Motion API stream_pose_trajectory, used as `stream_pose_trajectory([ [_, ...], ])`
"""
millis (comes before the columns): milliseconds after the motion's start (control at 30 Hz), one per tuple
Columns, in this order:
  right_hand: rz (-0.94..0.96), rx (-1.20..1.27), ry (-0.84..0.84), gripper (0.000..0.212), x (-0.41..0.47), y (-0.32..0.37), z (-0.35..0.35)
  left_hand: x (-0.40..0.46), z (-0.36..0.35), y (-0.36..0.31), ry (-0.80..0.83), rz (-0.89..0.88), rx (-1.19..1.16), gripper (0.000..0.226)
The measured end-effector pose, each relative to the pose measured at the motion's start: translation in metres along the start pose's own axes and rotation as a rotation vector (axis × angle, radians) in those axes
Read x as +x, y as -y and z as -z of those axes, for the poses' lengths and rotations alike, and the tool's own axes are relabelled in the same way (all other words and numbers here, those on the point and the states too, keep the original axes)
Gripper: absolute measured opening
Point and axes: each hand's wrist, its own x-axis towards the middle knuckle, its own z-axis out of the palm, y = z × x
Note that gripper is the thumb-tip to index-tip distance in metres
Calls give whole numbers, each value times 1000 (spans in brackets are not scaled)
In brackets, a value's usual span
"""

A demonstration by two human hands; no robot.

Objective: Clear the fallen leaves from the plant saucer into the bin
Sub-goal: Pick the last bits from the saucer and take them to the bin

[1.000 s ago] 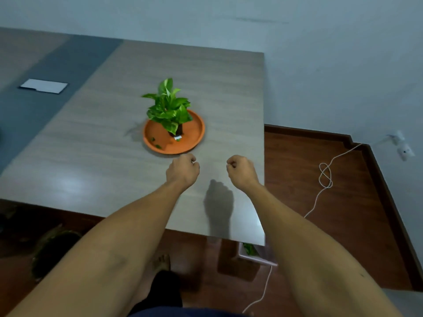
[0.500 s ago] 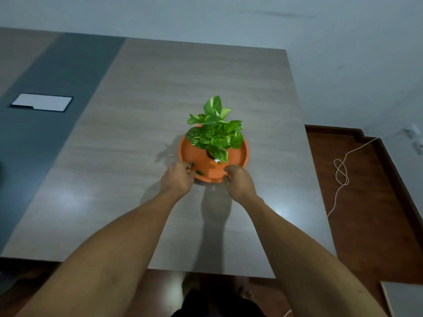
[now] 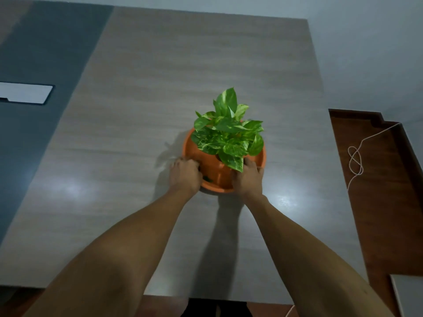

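An orange plant saucer [image 3: 217, 172] sits on the wood-grain table [image 3: 160, 88], with a green variegated potted plant [image 3: 229, 136] standing in it. A dark fallen leaf [image 3: 207, 178] lies in the saucer near its front rim. My left hand [image 3: 184, 175] grips the saucer's left front rim, fingers curled over the edge. My right hand [image 3: 247, 177] holds the right front rim, partly under a hanging leaf. The bin is out of view.
A white rectangular panel [image 3: 25, 93] lies on the grey strip at the table's left. To the right, brown floor with a looped white cord [image 3: 356, 160]. The table's near edge is just below my forearms.
My hands moved forward from above the table's front part to the saucer and closed on its rim. The view shifted closer, over the table.
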Motion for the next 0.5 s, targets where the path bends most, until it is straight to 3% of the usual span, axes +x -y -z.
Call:
stream_pose_trajectory([
  [100, -39, 142, -60, 50, 4, 5, -2, 5, -5, 1, -7, -13, 65, 16],
  [233, -293, 739, -108, 84, -2, 16, -5, 9, -9, -1, -27, -24, 111, 18],
  [300, -245, 527, -118, 69, -4, 17, -6, 11, -10, 1, -33, -45, 125, 18],
  [400, 28, -7, -48, 33, -4, 12, -17, 14, -9, 5, -45, -33, 73, 20],
  [500, 38, 43, 100, 15, -5, 21, -26, 17, -4, 6, -52, 21, -52, 20],
])
